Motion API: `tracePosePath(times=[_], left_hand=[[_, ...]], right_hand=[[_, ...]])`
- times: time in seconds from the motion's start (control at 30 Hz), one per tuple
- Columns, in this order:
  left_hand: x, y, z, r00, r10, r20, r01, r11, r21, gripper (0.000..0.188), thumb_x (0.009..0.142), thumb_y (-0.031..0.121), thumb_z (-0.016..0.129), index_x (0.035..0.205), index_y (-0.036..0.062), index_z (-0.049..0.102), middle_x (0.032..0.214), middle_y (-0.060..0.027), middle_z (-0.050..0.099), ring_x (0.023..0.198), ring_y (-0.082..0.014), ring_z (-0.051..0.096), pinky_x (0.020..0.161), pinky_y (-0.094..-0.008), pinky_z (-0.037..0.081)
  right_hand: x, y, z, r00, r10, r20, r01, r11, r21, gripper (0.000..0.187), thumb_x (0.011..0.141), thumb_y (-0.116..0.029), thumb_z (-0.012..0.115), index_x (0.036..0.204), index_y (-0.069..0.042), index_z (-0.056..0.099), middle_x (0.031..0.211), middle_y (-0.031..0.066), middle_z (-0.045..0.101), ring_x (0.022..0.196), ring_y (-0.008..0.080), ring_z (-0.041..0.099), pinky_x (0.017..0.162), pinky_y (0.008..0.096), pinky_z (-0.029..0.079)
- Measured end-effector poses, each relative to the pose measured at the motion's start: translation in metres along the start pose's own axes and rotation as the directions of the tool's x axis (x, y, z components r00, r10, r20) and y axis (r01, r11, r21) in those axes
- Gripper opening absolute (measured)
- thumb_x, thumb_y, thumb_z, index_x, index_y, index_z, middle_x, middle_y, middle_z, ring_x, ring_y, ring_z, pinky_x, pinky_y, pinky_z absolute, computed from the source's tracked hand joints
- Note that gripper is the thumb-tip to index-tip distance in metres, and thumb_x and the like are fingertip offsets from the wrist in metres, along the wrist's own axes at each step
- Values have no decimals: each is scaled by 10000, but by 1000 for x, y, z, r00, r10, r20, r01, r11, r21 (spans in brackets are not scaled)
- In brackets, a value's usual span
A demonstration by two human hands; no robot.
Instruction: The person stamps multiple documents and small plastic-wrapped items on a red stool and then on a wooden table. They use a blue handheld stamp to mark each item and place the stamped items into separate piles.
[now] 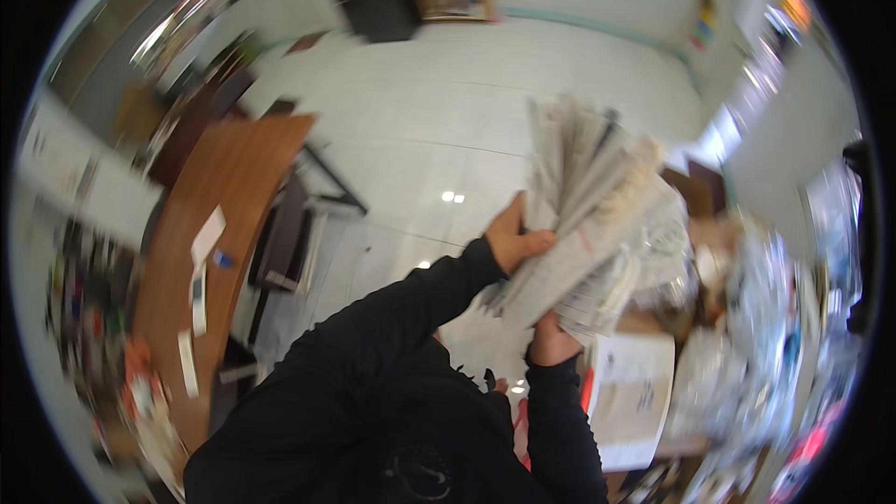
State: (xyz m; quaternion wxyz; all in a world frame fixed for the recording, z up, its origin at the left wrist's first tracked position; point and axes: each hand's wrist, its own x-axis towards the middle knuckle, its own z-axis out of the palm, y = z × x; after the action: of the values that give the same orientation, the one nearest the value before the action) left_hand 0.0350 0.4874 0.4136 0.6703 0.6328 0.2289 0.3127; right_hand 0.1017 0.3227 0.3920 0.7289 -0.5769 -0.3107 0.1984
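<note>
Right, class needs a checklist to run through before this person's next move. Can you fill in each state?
1. Left hand gripping the paper bundle: ok, thumb pressed on its side.
2. Right hand holding the bundle's lower part: ok.
3. Sheets squared into one neat stack: not ok, they fan apart at the far end.
4. Brown wooden desk free of paper: not ok, pale paper strips lie on it.
5. Print on the sheets readable: cannot tell, too blurred.

Black long-sleeved top [317, 392], faint emblem [419, 473]
</note>
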Motion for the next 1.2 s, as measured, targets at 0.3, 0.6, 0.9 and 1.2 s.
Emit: tracePosePath(times=[0.3,0.6,0.9,1.2], left_hand=[[-113,58,-245,652,184,-736,-15,973,229,1004,742,486,841,1426,-68,359,1310,-241,541,1234,-299,534,1069,-390,410],[-191,58,-469,64,163,-985,442,880,175,1032,644,556,880,1310,-90,427,1275,-275,496,1207,-419,520,1040,-453,438],[-153,-4,-735,-436,42,-899,548,804,-229,1087,586,627,872,1314,-54,438,1317,-249,478,1274,-394,455,1106,-536,307],[-133,-44,-875,-648,69,-758,559,720,-412,1085,567,601,889,1331,-17,429,1318,-230,479,1282,-390,423,1121,-558,238]], right_hand=[[0,62,241,697,103,709,-447,836,318,380,963,-76,591,1321,36,526,1239,144,641,1048,227,673,888,338,559],[-19,150,527,114,127,985,-775,632,9,417,987,-219,548,1346,-9,524,1262,173,643,1068,310,689,888,443,595],[-2,275,838,-249,386,888,-808,423,-410,514,1019,-308,483,1427,4,469,1333,179,611,1123,319,667,924,468,578],[1,362,1013,-561,491,666,-665,213,-716,495,1055,-325,453,1440,-14,465,1362,183,591,1155,302,650,886,446,593]])
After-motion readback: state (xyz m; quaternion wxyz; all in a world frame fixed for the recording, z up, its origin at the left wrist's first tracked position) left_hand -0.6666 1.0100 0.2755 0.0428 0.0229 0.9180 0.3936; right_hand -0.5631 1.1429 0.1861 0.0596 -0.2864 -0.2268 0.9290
